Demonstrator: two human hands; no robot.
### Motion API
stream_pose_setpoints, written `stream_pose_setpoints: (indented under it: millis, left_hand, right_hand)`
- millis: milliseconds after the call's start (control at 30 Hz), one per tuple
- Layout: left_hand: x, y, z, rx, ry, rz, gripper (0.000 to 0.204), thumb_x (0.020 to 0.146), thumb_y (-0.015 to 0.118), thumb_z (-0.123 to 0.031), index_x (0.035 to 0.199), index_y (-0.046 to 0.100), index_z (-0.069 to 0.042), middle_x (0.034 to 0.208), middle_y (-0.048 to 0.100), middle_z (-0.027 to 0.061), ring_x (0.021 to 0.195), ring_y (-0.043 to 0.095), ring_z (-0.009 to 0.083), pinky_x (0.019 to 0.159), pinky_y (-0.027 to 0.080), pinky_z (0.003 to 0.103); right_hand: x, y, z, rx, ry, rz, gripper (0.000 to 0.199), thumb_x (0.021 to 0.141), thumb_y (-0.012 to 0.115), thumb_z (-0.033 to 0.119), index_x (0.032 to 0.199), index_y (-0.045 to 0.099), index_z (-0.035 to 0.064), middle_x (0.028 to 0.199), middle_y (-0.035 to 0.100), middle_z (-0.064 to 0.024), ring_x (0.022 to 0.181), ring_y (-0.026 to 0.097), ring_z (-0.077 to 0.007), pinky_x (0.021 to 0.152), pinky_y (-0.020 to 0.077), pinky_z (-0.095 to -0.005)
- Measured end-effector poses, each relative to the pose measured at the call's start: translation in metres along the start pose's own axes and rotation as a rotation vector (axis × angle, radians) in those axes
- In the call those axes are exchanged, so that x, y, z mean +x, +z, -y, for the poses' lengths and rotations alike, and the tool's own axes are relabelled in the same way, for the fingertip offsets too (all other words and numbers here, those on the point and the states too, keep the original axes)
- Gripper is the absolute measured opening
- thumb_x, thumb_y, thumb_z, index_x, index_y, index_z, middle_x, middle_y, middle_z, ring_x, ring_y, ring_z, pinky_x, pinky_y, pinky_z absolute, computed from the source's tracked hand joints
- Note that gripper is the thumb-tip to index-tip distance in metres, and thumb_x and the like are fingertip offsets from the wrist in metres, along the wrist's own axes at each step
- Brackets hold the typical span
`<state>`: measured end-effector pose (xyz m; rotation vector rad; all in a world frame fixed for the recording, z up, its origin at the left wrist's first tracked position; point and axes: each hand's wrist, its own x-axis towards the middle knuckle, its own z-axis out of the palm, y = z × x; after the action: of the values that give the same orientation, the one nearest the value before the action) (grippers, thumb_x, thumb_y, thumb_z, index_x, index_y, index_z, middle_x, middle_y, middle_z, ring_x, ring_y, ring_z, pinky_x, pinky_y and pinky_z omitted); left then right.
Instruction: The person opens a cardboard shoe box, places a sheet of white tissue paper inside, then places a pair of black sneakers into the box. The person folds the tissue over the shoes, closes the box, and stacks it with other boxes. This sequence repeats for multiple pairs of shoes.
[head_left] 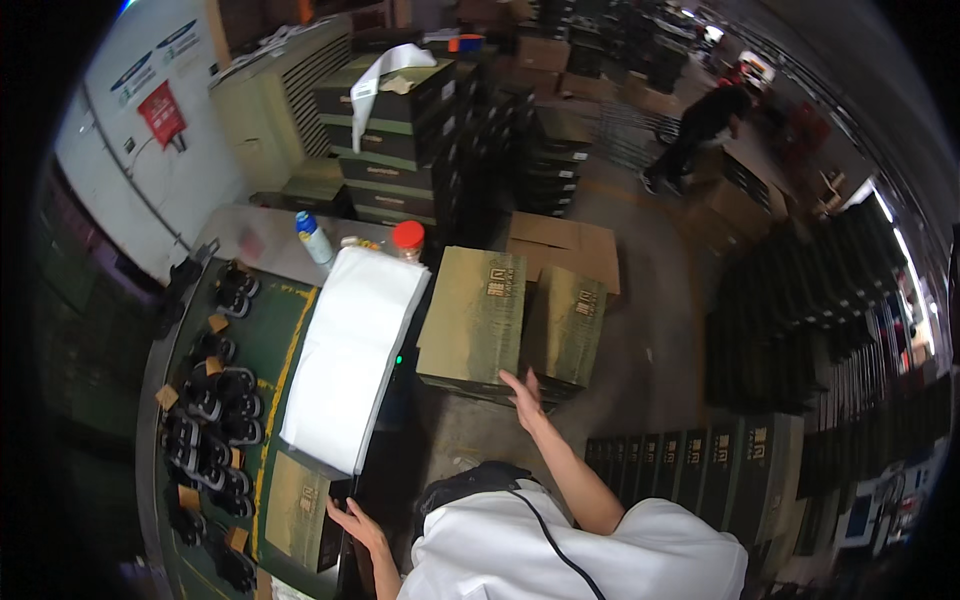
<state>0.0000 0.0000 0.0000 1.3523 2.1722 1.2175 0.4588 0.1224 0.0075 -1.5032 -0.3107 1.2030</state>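
My right hand (526, 397) reaches out with fingers apart at the near edge of an olive-green shoe box (468, 315), which sits on a pile beside a second green box (566, 325). Whether the fingertips touch it I cannot tell. Lower left, my left hand (357, 524) is spread beside another green shoe box (296, 510) at the bench's edge, its fingers close to the box's side. A stack of white paper sheets (350, 350) lies just beyond that box.
Several dark shoes (205, 440) line the green conveyor (275, 400) at left. A spray can (312, 238) and a red-lidded jar (408, 240) stand behind the paper. An open carton (565, 240) is past the boxes. Stacked boxes (700, 465) flank my right; a person (700, 130) bends far off.
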Motion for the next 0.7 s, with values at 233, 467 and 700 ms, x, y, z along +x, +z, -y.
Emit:
stream_pose_setpoints:
  millis: [233, 467, 700]
  left_hand:
    - [-0.090, -0.033, -0.008, 0.038, -0.213, -0.125, 0.050, 0.108, 0.057, -0.024, 0.149, 0.046, 0.003, 0.148, 0.049, 0.0209, 0.138, 0.048, 0.0328, 0.117, 0.037, 0.042]
    - [-0.102, -0.073, -0.005, -0.077, -0.377, -0.294, 0.046, 0.112, 0.044, -0.035, 0.138, 0.058, 0.000, 0.143, 0.056, 0.0173, 0.134, 0.052, 0.0320, 0.112, 0.042, 0.040]
    - [-0.037, -0.158, 0.012, -0.652, -0.562, -0.483, 0.062, 0.108, 0.049, -0.049, 0.150, 0.052, -0.003, 0.151, 0.055, 0.0137, 0.142, 0.049, 0.0257, 0.113, 0.039, 0.044]
  right_hand:
    - [-0.084, 0.040, 0.040, -0.194, -0.209, 0.667, 0.099, 0.083, 0.078, 0.026, 0.163, 0.025, 0.0010, 0.161, 0.039, -0.0166, 0.147, 0.039, -0.0292, 0.121, 0.0318, -0.0403]
    - [-0.147, 0.205, 0.040, -0.830, -0.837, 0.957, 0.101, 0.067, 0.091, 0.031, 0.154, 0.046, 0.0108, 0.150, 0.041, -0.0270, 0.138, 0.040, -0.0462, 0.115, 0.0330, -0.0551]
    - [-0.298, 0.287, 0.071, -1.098, -1.204, 1.414, 0.080, 0.084, 0.078, 0.051, 0.146, 0.056, 0.0060, 0.145, 0.052, -0.0246, 0.137, 0.047, -0.0387, 0.114, 0.0332, -0.0523]
